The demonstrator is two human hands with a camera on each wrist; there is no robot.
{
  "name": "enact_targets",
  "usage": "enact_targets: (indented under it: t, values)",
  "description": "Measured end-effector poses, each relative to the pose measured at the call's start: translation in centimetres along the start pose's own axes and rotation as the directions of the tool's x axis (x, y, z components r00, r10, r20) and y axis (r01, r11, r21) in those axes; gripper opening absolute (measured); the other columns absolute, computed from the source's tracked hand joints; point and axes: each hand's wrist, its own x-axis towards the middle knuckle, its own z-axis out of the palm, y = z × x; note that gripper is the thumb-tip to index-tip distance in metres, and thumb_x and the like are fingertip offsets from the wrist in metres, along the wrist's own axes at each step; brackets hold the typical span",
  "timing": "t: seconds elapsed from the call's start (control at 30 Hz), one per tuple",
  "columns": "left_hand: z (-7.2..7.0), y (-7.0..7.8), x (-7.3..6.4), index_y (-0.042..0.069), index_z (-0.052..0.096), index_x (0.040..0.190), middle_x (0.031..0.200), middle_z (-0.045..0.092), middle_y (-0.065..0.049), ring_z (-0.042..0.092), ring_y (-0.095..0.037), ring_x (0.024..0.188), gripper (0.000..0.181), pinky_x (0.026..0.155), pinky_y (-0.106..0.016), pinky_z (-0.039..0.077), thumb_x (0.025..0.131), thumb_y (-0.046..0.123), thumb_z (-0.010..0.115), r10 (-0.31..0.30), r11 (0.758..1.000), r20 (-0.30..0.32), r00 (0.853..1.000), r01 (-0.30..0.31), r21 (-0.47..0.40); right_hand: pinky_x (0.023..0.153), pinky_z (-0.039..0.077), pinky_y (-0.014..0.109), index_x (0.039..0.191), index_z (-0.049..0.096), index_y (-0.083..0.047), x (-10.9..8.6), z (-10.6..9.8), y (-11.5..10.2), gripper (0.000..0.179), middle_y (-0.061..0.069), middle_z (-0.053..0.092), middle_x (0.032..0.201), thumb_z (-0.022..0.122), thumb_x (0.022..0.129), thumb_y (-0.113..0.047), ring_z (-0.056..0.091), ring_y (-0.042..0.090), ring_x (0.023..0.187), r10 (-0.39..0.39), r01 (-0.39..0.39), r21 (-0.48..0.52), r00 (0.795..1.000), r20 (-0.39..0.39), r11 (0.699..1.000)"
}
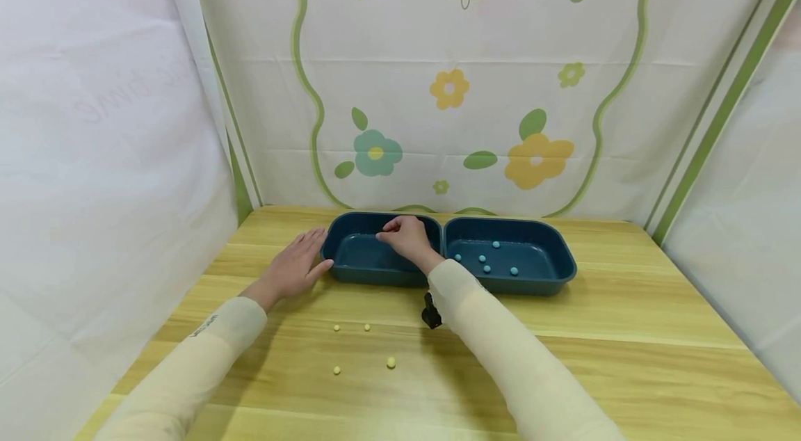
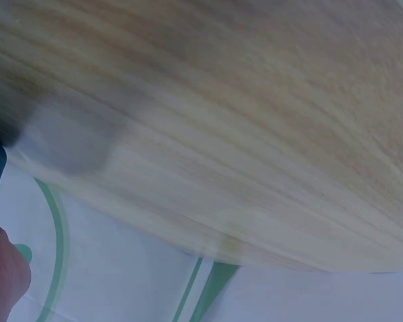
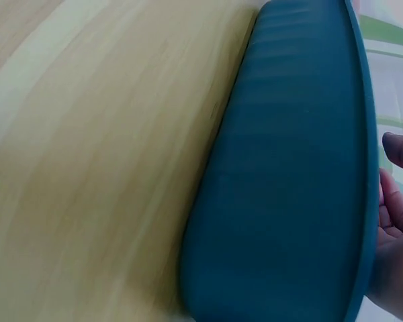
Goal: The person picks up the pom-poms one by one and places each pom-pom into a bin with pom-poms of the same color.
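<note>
Two dark blue rectangular trays stand side by side at the back of the table. In the head view my right hand point(image 1: 408, 238) is over the left tray point(image 1: 359, 275), its fingers bent and fingertips low inside the rim. I cannot tell whether a small ball is between them. The right wrist view shows the tray's outer wall point(image 3: 289, 168), with part of the right hand point(image 3: 396, 228) beyond its rim. Flat beside the left tray's left end lies my left hand point(image 1: 293, 267), fingers straight, thumb at the rim. Several small yellow balls point(image 1: 391, 362) lie on the table nearer me.
The right tray point(image 1: 532, 286) holds several small light blue balls point(image 1: 482, 259). A small black object point(image 1: 431, 312) shows under the right wrist. Behind the wooden table point(image 1: 626, 302) hangs a white cloth point(image 1: 400, 93) printed with flowers, and more cloth hangs at both sides.
</note>
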Motion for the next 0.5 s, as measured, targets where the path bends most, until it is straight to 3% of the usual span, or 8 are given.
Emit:
enact_targets:
  t: [0.5]
  values:
    - [0.0, 0.1, 0.0, -0.007, 0.023, 0.151, 0.156, 0.022, -0.023, 0.018, -0.034, 0.145, 0.070, 0.117, -0.045, 0.009, 0.104, 0.044, 0.037, 0.003, 1.000, -0.013, 1.000, -0.003, -0.008, 0.072, 0.054, 0.030, 0.097, 0.071, -0.009, -2.0, -1.8, -1.8, 0.018, -0.001, 0.067, 0.089, 0.076, 0.087, -0.023, 0.062, 0.015, 0.080, -0.120, 0.120, -0.005, 0.991, 0.066, 0.993]
